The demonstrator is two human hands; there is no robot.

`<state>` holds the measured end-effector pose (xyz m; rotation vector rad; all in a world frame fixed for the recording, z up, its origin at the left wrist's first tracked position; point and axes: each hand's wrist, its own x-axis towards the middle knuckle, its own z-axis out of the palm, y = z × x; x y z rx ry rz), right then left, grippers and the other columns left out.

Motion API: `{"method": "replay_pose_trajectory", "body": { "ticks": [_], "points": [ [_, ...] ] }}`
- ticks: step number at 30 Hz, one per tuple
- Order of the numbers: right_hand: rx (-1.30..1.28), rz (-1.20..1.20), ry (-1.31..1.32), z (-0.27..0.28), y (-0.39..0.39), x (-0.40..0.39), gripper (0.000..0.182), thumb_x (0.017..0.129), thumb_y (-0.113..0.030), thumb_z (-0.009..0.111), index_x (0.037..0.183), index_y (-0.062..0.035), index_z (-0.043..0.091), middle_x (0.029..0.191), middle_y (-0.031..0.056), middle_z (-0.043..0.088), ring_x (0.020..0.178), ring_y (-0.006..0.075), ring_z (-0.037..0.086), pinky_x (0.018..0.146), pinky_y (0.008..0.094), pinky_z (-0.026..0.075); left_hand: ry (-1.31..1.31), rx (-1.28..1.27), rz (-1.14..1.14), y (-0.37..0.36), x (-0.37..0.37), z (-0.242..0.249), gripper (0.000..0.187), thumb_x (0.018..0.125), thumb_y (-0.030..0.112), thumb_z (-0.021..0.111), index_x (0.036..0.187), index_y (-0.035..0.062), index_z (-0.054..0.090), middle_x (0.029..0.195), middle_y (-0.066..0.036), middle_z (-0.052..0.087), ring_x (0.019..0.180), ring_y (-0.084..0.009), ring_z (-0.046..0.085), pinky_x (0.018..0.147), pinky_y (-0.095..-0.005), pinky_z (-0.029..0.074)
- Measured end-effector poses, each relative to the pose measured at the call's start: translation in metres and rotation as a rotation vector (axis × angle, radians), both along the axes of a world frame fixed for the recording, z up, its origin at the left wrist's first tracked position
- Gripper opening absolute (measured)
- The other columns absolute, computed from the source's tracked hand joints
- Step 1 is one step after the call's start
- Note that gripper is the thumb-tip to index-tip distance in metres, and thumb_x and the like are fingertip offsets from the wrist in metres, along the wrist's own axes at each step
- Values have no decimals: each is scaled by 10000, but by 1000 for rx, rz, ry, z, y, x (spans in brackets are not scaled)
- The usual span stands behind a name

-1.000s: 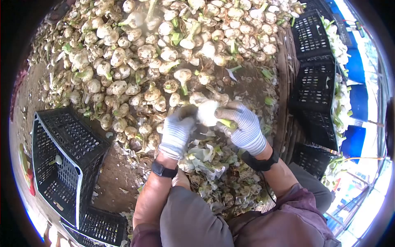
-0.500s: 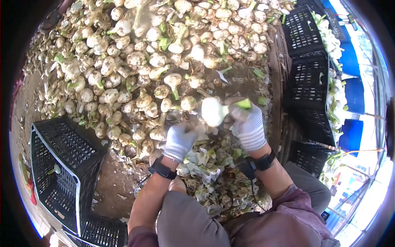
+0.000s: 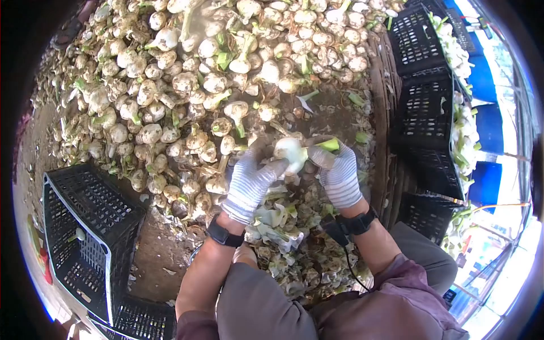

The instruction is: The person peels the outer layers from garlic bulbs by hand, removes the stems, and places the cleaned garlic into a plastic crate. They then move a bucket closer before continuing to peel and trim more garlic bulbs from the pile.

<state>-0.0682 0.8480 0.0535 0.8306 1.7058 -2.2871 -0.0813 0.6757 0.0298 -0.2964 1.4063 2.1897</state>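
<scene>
A peeled white onion point(image 3: 290, 152) with a short green stalk is between my two hands, over the near edge of a heap of bulbs. My right hand point(image 3: 339, 177), in a striped glove with dirty fingertips, pinches the stalk. My left hand point(image 3: 249, 184), gloved alike, has its thumb and fingers against the bulb's left side; the bulb is slightly blurred. Below my hands lies a pile of loose peeled skins and leaves point(image 3: 283, 226). Soil-stained unpeeled onions point(image 3: 226, 144) lie just beyond my left hand.
The large onion heap point(image 3: 153, 85) spreads across the ground ahead. A black crate point(image 3: 93, 221) lies tipped at the left with one bulb inside. Stacked black crates point(image 3: 422, 113) with peeled onions point(image 3: 464, 136) line the right, beside wooden boards point(image 3: 382, 113).
My left hand has come up and forward to the onion and now touches its left side. The bulb has shifted slightly in my right hand, which keeps hold of the stalk.
</scene>
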Motion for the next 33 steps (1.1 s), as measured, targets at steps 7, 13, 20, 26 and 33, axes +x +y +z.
{"method": "replay_pose_trajectory", "body": {
  "ticks": [7, 13, 20, 26, 33],
  "points": [
    [-23, 70, -67, 0, -3, -5, 260, 799, -140, 695, 982, 1, 576, 776, 66, 606, 542, 126, 576, 445, 242, 496, 308, -173, -175, -2, 5, -7, 776, 690, 38, 727, 1352, 5, 324, 1156, -132, 553, 978, -192, 583, 892, -296, 467],
    [-75, 62, -206, -11, -6, -5, 345, 783, -159, 711, 1049, -1, 558, 796, 64, 611, 529, 137, 570, 474, 261, 511, 515, -491, -82, -1, 16, -20, 702, 569, 52, 793, 1184, -10, 462, 1080, -147, 575, 986, -227, 591, 826, -323, 500],
    [-175, 31, -71, -18, -4, 1, 407, 766, -10, 662, 1144, 27, 516, 891, 77, 631, 683, 158, 629, 555, 249, 525, 716, -746, -154, -4, 16, -12, 724, 557, 143, 813, 1176, 7, 463, 1041, -201, 537, 856, -339, 585, 715, -379, 520],
    [167, 277, 155, -11, -4, 7, 348, 787, -17, 631, 1129, 1, 567, 908, 59, 648, 691, 68, 580, 544, 203, 479, -293, 543, 159, -13, 13, -12, 678, 712, 308, 762, 1258, 77, 433, 1083, -122, 574, 945, -235, 607, 634, -380, 592],
    [-1, 378, 59, 0, -13, 1, 350, 751, -72, 704, 1078, 3, 602, 923, 41, 652, 735, 73, 583, 624, 211, 496, -45, 248, 192, -2, 23, -11, 689, 754, 418, 714, 1254, 48, 419, 1010, -80, 582, 908, -189, 591, 685, -324, 543]
  ]
}}
